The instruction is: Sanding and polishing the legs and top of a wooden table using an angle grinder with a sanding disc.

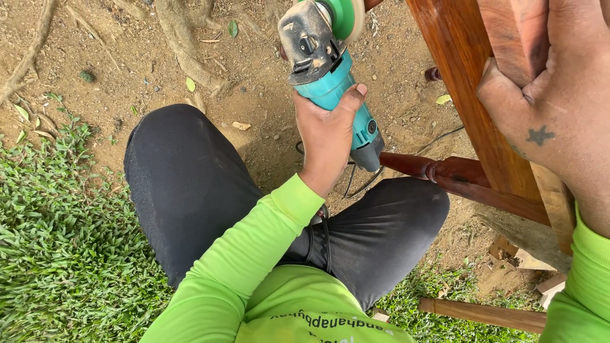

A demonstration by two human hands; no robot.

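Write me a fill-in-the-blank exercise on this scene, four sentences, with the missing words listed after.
1. The left hand grips a teal angle grinder with a ____ disc.
2. The right hand rests on a reddish-brown ____ furniture frame.
3. The person's long sleeves are bright ____.
4. The bare ground under the grinder is ____, with grass beside it.

Missing words: green; wooden; green; dirt

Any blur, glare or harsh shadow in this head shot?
Head view: soft daylight, no glare; a faint shadow on the dirt beside the knee. The left hand on the teal grinder is sharp, and so is the grass. The right hand on the wooden frame looms large, slightly soft.
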